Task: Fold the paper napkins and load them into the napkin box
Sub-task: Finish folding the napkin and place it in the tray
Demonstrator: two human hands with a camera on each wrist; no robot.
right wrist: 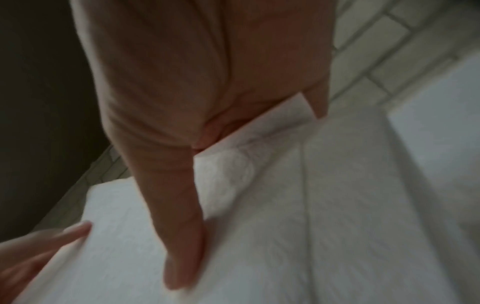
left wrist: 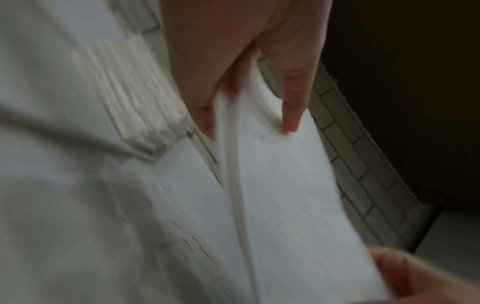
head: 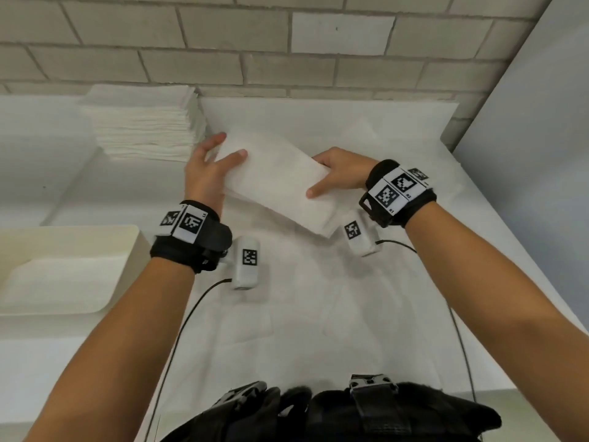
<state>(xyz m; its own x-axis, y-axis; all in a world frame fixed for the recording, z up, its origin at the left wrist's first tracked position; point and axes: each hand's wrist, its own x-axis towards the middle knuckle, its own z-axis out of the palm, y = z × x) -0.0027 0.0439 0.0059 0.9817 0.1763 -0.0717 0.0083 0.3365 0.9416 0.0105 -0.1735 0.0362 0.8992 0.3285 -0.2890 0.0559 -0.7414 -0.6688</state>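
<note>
Pale brick runs behind a white-covered table (head: 366,314), and over its middle the two hands hold one folded napkin (head: 280,183) clear of the surface, tilted so its near-right corner dips lowest. At the sheet's far-left end the left hand (head: 207,173) grips it, thumb laid across the top face and the other fingers underneath; the left wrist view shows the napkin's layered edge running between thumb and fingers. At the opposite end the right hand (head: 338,173) pinches it the same way, thumb stretched along the top and the remaining fingers tucked below. The napkin looks folded at least once into a long rectangle (whether one more fold is meant I cannot tell), so my reading is that this sheet sits somewhere between folding and loading. Just beyond the left hand, nearly brushing its fingertips, stands the tall stack of napkins (head: 146,129), and its height suggests most of the job is left. Well to the left of that hand and nearer the body lies the napkin box (head: 134,240), cream-coloured and open on top, with white napkins already lying flat inside it, so some loading is done. From the right hand outward there is only more tablecloth, then a plain grey wall (head: 541,138).
</note>
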